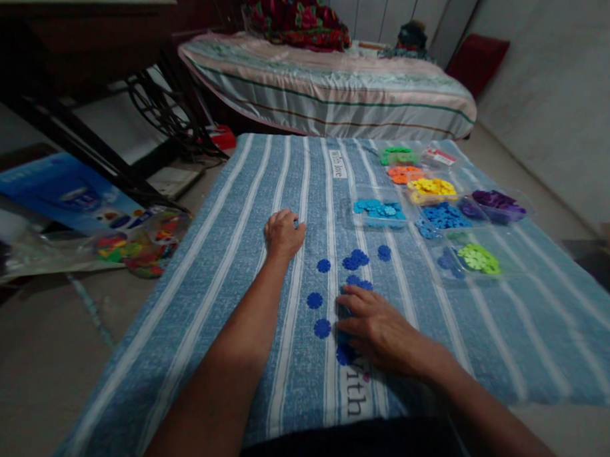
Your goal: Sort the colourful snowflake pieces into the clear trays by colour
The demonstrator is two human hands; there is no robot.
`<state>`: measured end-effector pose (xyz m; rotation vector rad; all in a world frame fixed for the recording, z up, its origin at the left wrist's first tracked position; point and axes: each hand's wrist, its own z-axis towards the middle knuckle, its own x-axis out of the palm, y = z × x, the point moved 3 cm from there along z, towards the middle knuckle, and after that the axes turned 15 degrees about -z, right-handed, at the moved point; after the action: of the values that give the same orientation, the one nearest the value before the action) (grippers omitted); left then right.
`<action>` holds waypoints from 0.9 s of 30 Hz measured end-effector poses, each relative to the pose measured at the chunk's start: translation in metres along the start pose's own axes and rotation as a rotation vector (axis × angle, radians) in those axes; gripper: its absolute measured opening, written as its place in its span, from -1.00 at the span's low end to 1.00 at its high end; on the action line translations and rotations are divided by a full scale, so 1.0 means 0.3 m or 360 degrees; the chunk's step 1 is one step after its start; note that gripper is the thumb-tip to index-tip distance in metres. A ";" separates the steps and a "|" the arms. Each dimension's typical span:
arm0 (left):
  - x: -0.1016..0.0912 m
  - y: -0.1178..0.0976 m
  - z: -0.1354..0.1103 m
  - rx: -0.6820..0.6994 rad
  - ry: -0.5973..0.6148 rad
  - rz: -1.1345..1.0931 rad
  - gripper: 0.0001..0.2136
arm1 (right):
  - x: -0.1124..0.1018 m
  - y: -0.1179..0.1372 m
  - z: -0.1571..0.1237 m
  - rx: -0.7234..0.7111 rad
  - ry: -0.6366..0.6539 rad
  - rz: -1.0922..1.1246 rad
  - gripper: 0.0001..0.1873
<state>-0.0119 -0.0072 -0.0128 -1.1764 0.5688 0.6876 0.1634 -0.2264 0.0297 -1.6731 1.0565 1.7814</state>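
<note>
My left hand (284,234) is curled above the cloth left of the middle, with a bit of a blue disc (295,223) showing between thumb and fingers. Most of what it holds is hidden. My right hand (381,322) lies low over the cloth, fingers stretched and apart, touching or just above some dark blue flower-shaped discs. One such disc (345,354) sits by its thumb side, partly covered. Left of its fingertips lie two loose discs (314,300) (322,328). Beyond are another disc (323,266), a small cluster (355,259) and a single disc (384,253).
Clear plastic boxes stand at the right, holding light blue (379,211), yellow (432,189), orange (404,175), blue (443,217), purple (498,205) and green pieces (479,258). A striped cloth (226,258) covers the table. A bed (330,87) and a sewing machine stand (160,100) are behind.
</note>
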 end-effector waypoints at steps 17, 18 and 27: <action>-0.002 0.007 0.002 0.0042 0.0000 0.0036 -0.78 | 0.013 -0.022 0.005 0.0089 -0.0125 0.0144 -0.92; -0.001 0.007 0.002 0.0051 -0.0002 0.0039 -0.79 | 0.011 -0.026 0.005 0.0102 -0.0153 0.0148 -0.93; -0.004 0.008 0.005 0.0045 -0.0006 0.0040 -0.79 | -0.022 -0.080 0.025 0.0153 -0.0425 0.0257 -0.90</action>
<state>-0.0144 -0.0055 -0.0131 -1.1430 0.5892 0.7008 0.1785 -0.2053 0.0308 -1.2810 1.1605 1.9561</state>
